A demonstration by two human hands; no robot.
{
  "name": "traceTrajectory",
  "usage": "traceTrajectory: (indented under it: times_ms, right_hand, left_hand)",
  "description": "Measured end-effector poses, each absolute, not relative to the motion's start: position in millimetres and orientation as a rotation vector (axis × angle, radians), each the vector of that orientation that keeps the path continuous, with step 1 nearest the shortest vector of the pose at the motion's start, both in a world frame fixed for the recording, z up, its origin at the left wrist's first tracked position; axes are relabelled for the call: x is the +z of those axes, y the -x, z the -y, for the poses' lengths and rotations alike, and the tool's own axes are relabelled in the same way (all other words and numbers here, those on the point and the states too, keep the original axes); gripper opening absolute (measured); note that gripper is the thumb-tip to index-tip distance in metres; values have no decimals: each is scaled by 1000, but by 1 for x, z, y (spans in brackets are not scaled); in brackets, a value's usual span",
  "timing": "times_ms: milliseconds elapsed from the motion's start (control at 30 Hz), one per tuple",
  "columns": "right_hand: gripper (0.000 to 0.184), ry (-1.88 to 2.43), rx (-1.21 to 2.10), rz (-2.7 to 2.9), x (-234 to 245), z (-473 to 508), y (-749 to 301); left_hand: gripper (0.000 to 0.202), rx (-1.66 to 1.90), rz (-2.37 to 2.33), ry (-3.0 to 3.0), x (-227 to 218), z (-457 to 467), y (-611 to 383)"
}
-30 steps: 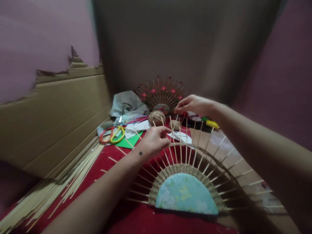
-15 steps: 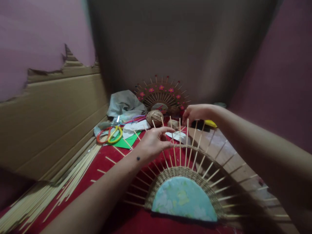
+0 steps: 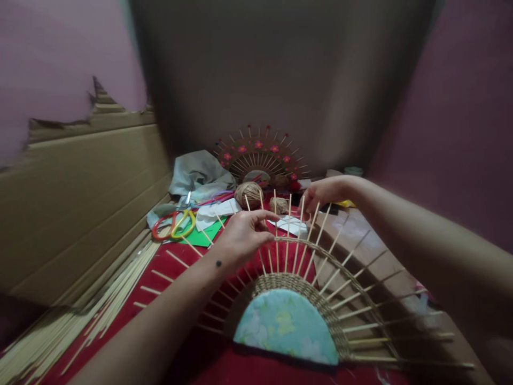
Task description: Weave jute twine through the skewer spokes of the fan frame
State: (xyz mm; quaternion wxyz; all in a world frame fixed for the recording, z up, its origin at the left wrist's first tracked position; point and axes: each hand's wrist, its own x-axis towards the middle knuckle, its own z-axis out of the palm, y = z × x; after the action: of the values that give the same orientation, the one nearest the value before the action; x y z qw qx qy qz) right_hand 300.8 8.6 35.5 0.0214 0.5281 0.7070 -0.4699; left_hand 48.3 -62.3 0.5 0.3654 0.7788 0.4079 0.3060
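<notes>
A half-round fan of thin wooden sticks (image 3: 363, 310) spreads in front of me. At its base is a blue-green floral half-disc (image 3: 286, 327), bordered by a woven twine band (image 3: 316, 297). Farther out, a thinner twine row (image 3: 340, 262) arcs across the sticks. My left hand (image 3: 250, 230) reaches over the left sticks, thumb and forefinger at the upper end of that row, closed around the fan there. Beyond the stick tips, my right hand (image 3: 323, 193) has its fingers bent together; what they hold is too small to make out.
Behind the fan lie twine balls (image 3: 248, 195), white paper, a green sheet (image 3: 204, 235) and scissors (image 3: 182, 224). Loose sticks (image 3: 92, 321) lie along a cardboard wall (image 3: 88, 187) on the left. A finished-looking flowered fan (image 3: 258, 155) stands at the back.
The view has shifted, so most things sit slightly farther left. My right hand has come a little nearer the stick tips. My left hand keeps its place on the fan.
</notes>
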Motion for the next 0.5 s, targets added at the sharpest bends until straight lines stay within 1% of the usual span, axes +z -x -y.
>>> traceTrajectory:
  times_ms: [100,233,333,500]
  right_hand:
    - [21,-1657,-1596,-2310,39,-5,-300]
    - [18,-1878,-1795,-2614,48,0,-290]
    - [16,-1959,-1785,-2730,55,8,-281]
    - [16,-1908,-1762,-2680,64,33,-288]
  left_hand:
    - [34,822,-1053,-1996,3,61,-44]
    - [33,891,-1040,-2000,3,57,-38]
    - [33,941,-1016,-2019,4,56,-35]
    - [31,970,-1003,-1981,13,58,-32]
